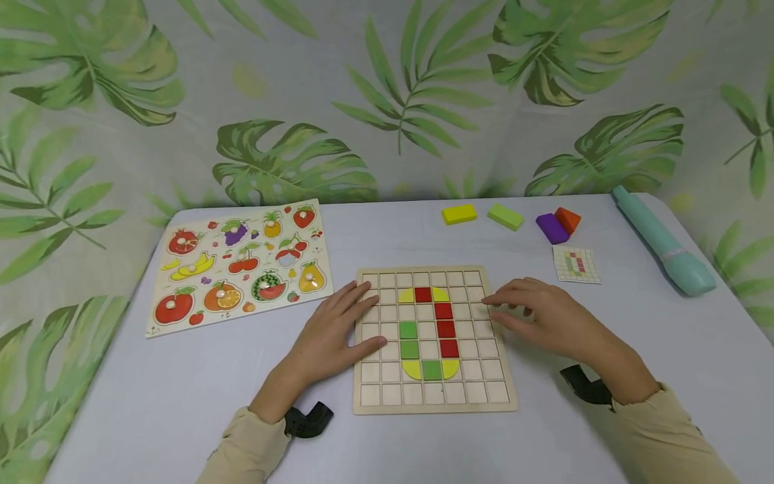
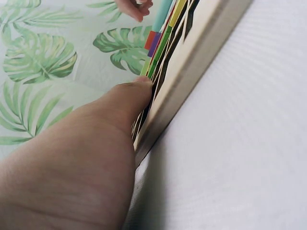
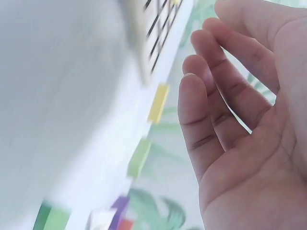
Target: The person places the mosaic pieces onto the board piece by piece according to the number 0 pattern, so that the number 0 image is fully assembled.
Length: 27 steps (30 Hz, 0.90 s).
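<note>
A square wooden grid board lies on the white table. In its cells sit several red square tiles, green square tiles and yellow rounded pieces, together forming a ring-like figure with gaps. My left hand rests on the board's left edge, fingers spread; its thumb lies over the rim in the left wrist view. Over the board's right edge hovers my right hand, its fingers loosely bent. The right wrist view shows nothing between those fingers and the thumb.
A fruit peg puzzle lies at the left. Toward the back are a yellow block, a light green block, a purple block and an orange one. A pattern card and a teal bottle-shaped object lie right.
</note>
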Each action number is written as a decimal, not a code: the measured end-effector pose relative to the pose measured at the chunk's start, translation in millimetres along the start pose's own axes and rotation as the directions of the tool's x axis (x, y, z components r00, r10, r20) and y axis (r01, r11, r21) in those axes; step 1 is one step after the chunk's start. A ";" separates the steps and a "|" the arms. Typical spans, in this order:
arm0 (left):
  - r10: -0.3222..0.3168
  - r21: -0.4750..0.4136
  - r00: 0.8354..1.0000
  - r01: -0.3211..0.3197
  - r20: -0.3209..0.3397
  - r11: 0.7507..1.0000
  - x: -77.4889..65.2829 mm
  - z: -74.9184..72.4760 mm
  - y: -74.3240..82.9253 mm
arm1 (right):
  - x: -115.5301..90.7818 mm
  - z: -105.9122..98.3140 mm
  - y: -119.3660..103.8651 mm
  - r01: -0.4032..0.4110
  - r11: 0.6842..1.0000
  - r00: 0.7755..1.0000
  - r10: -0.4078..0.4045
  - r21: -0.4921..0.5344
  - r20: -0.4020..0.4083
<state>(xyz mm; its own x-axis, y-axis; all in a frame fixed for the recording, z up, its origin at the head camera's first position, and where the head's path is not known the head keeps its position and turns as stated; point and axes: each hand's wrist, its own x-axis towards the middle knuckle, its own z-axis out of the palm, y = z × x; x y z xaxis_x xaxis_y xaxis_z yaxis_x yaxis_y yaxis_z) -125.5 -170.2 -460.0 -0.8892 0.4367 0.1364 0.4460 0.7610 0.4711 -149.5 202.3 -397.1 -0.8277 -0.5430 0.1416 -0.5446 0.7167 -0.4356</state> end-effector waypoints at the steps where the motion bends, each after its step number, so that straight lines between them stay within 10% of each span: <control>1: 0.000 -0.002 1.000 0.000 0.000 1.000 -0.1 0.0 0.1 | -3.5 -2.1 3.7 -0.015 1.000 1.000 0.015 -0.006 0.000; 27: -0.015 0.004 0.999 0.015 0.030 1.000 0.6 0.3 -2.0 | -85.5 -12.1 89.1 -0.157 0.982 0.983 0.146 -0.102 -0.108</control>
<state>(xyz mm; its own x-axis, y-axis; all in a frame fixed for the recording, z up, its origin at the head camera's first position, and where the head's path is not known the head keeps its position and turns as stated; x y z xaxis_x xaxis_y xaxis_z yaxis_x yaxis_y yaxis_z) -126.9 -171.3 -461.2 -0.8923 0.4394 0.1030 0.4331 0.7696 0.4692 -128.9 317.9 -437.3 -0.9082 -0.3818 0.1717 -0.4185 0.8341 -0.3593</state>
